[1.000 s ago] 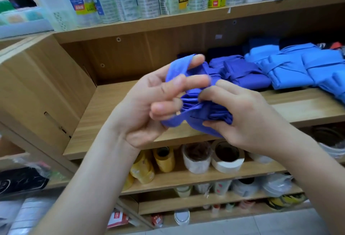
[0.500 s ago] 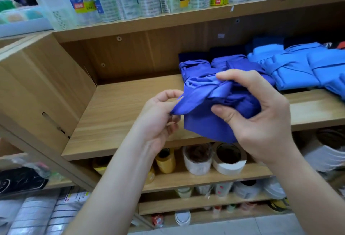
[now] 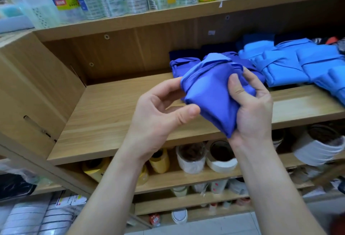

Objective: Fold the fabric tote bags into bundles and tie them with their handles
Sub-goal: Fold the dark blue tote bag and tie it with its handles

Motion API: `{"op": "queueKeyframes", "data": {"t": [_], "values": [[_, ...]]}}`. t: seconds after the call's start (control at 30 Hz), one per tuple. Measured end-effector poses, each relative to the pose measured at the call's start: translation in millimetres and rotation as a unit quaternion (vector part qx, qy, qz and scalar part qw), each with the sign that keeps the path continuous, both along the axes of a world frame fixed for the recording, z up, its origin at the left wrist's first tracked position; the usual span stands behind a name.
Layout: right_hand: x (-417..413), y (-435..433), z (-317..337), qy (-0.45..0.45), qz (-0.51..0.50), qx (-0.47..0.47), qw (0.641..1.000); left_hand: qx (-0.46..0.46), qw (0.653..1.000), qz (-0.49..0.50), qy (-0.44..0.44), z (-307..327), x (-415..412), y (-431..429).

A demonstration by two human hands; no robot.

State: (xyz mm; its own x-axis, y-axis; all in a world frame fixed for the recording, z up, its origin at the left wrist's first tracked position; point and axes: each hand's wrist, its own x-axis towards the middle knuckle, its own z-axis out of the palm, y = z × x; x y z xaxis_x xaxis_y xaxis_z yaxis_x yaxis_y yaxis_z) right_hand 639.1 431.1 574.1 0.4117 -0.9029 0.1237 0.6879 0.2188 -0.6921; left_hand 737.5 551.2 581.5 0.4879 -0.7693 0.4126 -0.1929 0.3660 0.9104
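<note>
Since half a second ago the left grip (image 3: 155, 122) has let go of the handle tail it was pinching. The right grip (image 3: 252, 115) has shifted from clamping over the top of the purple-blue tote bundle (image 3: 209, 93) to holding its right side.

The right grip now holds the bundle, thumb laid across the smooth front face and fingers curled behind. The left grip is loosely curled and fairly wide. Its thumb tip touches the bundle's lower left edge and its index finger sits by the upper left corner. I cannot tell whether it pinches the cloth or only steadies it.

The bundle hangs between both grips, in the air above the wooden shelf (image 3: 112, 115). Its long axis tilts from the handle band (image 3: 203, 68), wrapped round the far upper end, down to a pointed corner at the heel of the right grip.

The cloth is thin, soft and slightly glossy, gathered into pleats under the band. The knot looks done, I think, so the next move is setting the bundle down. The finished bundles (image 3: 280, 65) lie just beyond the right grip, so that one is nearer.
</note>
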Motion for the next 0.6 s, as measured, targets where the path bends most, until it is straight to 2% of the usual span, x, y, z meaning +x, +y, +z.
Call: {"op": "queueKeyframes", "data": {"t": [0.17,0.33,0.5,0.6], "values": [[2.2,5.7,-6.0,0.059,-0.042,0.01,0.997,0.013,0.998,0.027,-0.052,-1.1,2.4,-3.4],[-8.6,14.7,-8.2,0.15,0.055,-0.053,0.986,0.008,0.993,0.094,-0.073,-3.8,2.0,-7.6],[3.1,18.3,-1.9,0.125,-0.1,-0.087,0.983,-0.027,0.968,0.244,-0.042,-18.3,-17.8,-21.0],[9.2,17.1,-3.4,0.155,-0.194,-0.143,0.958,-0.02,0.964,0.26,-0.056,-25.7,-31.3,-22.4]]}}
